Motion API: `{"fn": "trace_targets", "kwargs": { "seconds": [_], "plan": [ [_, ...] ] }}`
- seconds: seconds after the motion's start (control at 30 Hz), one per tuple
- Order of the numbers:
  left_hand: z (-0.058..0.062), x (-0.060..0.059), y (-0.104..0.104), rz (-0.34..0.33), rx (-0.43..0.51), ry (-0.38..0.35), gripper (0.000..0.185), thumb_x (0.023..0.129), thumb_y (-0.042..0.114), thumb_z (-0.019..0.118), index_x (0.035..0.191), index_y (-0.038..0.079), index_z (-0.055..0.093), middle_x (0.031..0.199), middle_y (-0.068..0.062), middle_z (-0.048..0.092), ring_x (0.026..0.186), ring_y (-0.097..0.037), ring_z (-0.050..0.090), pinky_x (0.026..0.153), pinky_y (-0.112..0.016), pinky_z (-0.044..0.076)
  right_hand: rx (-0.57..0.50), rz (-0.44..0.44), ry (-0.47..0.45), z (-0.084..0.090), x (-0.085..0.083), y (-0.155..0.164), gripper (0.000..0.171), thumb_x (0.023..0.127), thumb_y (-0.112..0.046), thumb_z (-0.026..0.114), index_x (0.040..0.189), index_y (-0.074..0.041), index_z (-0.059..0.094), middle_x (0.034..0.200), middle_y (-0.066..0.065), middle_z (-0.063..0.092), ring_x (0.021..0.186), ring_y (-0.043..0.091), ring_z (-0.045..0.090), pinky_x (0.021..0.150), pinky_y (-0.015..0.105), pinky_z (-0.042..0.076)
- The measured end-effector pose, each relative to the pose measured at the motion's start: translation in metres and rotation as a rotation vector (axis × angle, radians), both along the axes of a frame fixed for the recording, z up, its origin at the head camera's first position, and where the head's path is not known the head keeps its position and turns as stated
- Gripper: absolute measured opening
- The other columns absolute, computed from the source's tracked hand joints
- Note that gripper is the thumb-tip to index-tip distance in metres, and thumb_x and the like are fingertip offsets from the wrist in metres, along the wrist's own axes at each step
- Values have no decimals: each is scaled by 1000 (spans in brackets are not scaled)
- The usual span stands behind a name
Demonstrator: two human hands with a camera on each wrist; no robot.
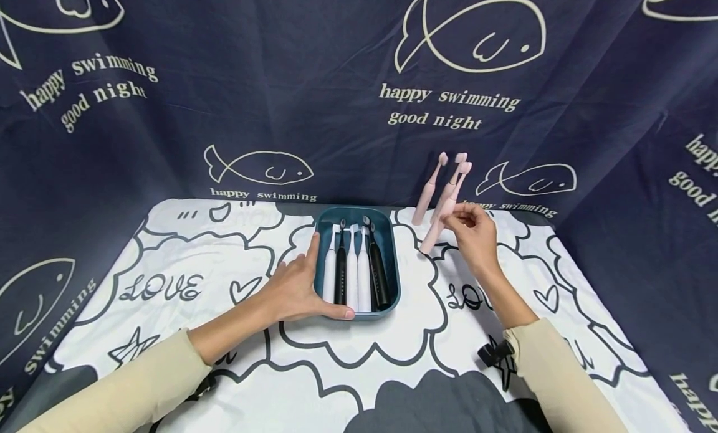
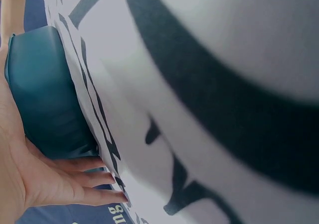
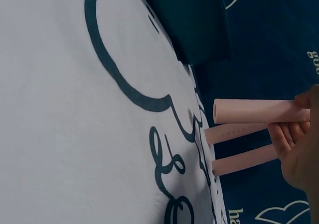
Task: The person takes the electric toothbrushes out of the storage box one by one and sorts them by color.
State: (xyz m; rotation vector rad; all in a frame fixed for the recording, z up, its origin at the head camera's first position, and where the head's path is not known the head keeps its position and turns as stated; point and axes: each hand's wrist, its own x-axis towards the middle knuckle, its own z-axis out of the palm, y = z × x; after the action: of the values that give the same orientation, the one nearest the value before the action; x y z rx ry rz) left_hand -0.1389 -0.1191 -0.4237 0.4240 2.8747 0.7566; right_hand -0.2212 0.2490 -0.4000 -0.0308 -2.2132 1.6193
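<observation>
Backdrop (image 1: 336, 90): fish-printed, at twelve o'clock.
Cloth (image 1: 348, 342): patterned white, under the tray.
Blue tray (image 1: 386, 230): mid-cloth, holding three white toothbrushes (image 1: 351, 271) and two black toothbrushes (image 1: 341, 271).
Left hand (image 1: 294, 288): at the tray's nine o'clock, touching it, thumb and fingers spread apart.
Right hand (image 1: 473, 233): past the tray's two o'clock, thumb and fingers clamped on a tilted pink toothbrush (image 1: 436, 230).
Other pink toothbrushes (image 1: 428, 193): two, upright, between one and two o'clock.

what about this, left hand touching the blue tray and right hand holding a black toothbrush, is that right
Not quite: the toothbrush in the right hand is pink, not black, as the head view shows. The left hand is indeed touching the blue tray.
</observation>
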Motion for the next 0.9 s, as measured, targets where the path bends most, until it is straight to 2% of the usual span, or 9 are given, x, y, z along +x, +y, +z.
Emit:
{"fn": "trace_targets", "kwargs": {
  "seconds": [0.17,0.37,0.67,0.9],
  "plan": [
    [-1,0,0,0,-4,-1,178,58,102,84,182,11,-7,155,-35,62,138,-52,66,125,-69,45,42,-70,37,-3,-7,1,22,94,-7,83,114,1,75,92,-23,68,87,-2,65,80,10,52],
    [-2,-1,0,-2,-4,6,178,58,101,84,182,11,-7,153,-35,63,136,-50,68,124,-70,45,24,-113,43,-5,-15,2,17,91,-9,83,106,-9,75,88,-21,70,84,-2,69,76,11,54],
    [0,-1,0,-5,1,2,177,60,99,85,182,11,-8,153,-35,63,136,-50,67,124,-70,46,1,-94,108,-11,-25,1,27,90,-3,86,113,6,75,87,-22,69,82,-6,68,74,10,51],
    [-1,-1,0,-3,8,-9,177,59,100,85,182,13,-9,157,-35,61,140,-51,65,126,-70,44,49,-111,136,-16,-30,2,27,90,-6,87,115,4,78,96,-6,75,84,-7,69,77,10,50]
  ]
}}
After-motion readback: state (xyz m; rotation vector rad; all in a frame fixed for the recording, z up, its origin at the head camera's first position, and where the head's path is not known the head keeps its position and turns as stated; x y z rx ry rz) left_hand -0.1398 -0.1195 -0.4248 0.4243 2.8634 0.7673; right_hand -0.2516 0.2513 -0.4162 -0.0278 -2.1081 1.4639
